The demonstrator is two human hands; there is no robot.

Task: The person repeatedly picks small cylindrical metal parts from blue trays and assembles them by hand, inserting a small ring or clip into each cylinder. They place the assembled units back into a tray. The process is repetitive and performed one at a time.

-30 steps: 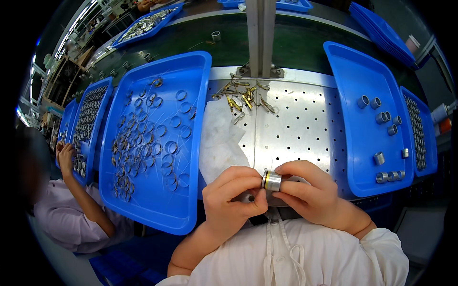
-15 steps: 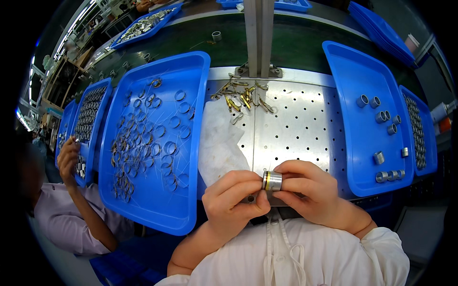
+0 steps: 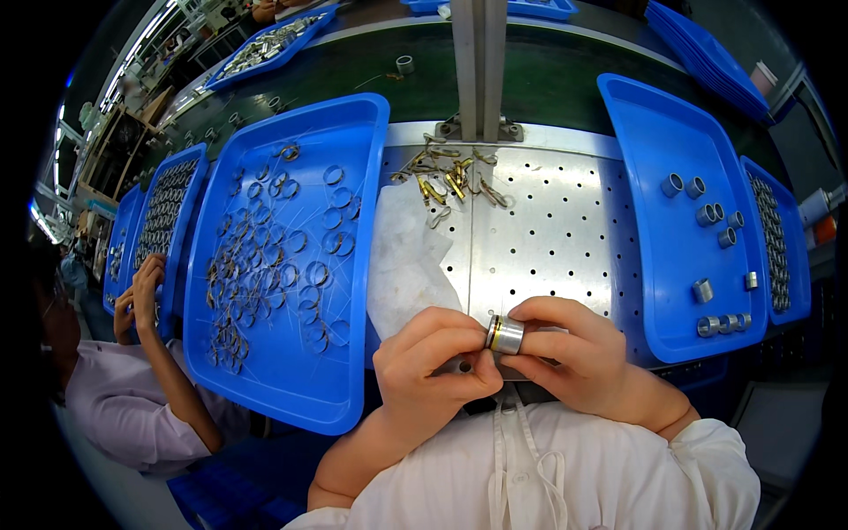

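Note:
Close to my body, both hands grip one short silver metal cylinder (image 3: 508,336) with a yellow and dark band around its left end. My left hand (image 3: 430,358) pinches the banded end between thumb and fingers. Closed on the plain right end is my right hand (image 3: 574,355). What the fingertips cover cannot be seen. Beyond the hands lies a pile of small brass-coloured and dark metal clips (image 3: 455,175) on a perforated metal plate (image 3: 556,238). A crumpled white sheet (image 3: 406,265) lies left of the holes.
To the left, a blue tray (image 3: 265,380) holds many thin rings with wire ends. Several metal cylinders stand or lie in the right blue tray (image 3: 689,247). A metal post (image 3: 480,79) rises behind the plate, before a green belt (image 3: 371,79). At far left a co-worker's hands (image 3: 141,287) reach toward another tray.
The cylinder has turned slightly in my fingers, its right end tipping a little lower; both my hands stay almost in place. The co-worker's hands have shifted, and a second one now shows.

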